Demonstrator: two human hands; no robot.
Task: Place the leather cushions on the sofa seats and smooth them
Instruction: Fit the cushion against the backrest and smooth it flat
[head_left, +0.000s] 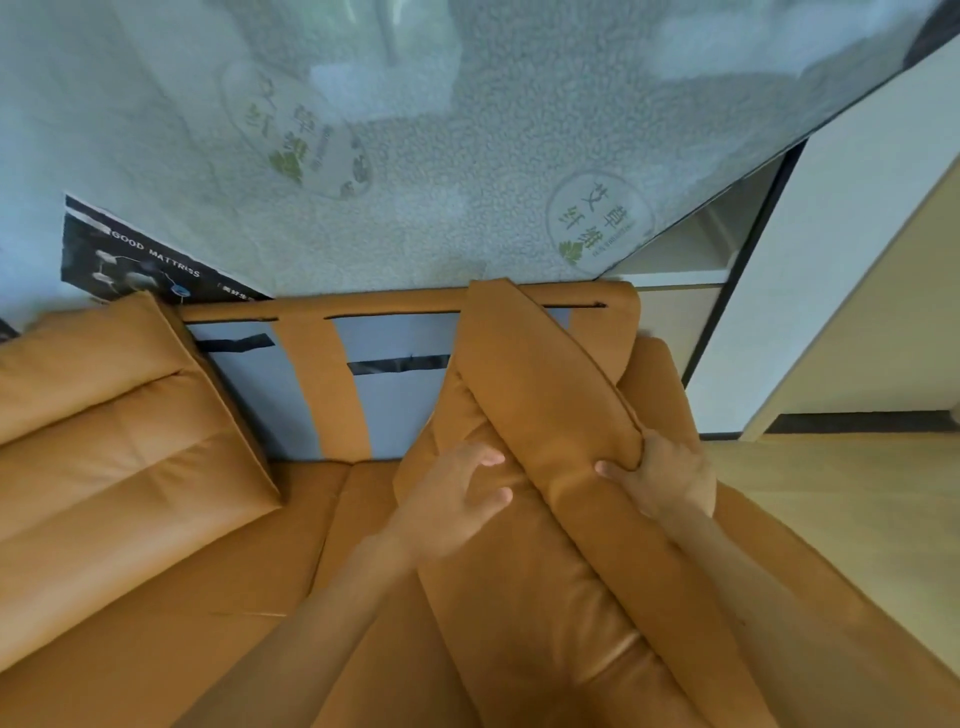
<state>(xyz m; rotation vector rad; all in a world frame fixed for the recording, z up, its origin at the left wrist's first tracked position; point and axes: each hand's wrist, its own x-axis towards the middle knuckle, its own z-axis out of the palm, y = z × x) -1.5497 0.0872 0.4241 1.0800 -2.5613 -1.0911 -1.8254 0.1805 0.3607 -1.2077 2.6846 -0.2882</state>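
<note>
A tan leather cushion (540, 395) stands tilted on the right end of the orange sofa (208, 597), leaning toward the backrest frame (306, 379). My right hand (670, 483) pinches the cushion's thick right edge about halfway along. My left hand (457, 499) lies flat on the cushion's left face with the fingers spread. A second tan cushion (119, 410) rests against the backrest at the left. Between the two cushions the frame shows grey fabric crossed by tan straps and black strips.
A plastic-wrapped mattress (415, 171) leans behind the sofa, with a black label (130, 260) at its lower left. White cabinet panels (852, 270) stand at the right. Light wooden floor (841, 509) lies beside the sofa's right arm.
</note>
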